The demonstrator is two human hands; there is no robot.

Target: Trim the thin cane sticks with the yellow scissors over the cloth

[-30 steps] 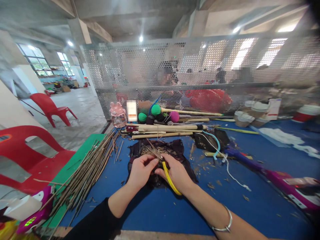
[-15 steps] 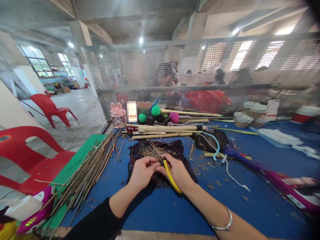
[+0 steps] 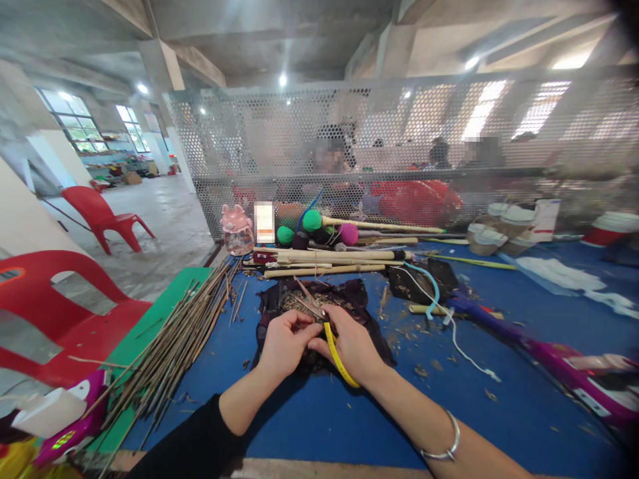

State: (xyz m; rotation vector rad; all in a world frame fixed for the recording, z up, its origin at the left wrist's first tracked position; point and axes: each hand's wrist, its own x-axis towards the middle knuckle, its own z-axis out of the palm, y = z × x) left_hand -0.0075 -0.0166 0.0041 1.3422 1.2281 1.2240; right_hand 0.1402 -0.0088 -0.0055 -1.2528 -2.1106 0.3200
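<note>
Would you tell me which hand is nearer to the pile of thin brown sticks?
Left. The left hand is right of the sticks; the right hand, holding scissors, is farther right.

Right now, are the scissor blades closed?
No, the blades of the scissors in the right hand are spread apart over the dark cloth.

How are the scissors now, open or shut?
Open: the scissors have blades spread in a V above the dark cloth.
</note>
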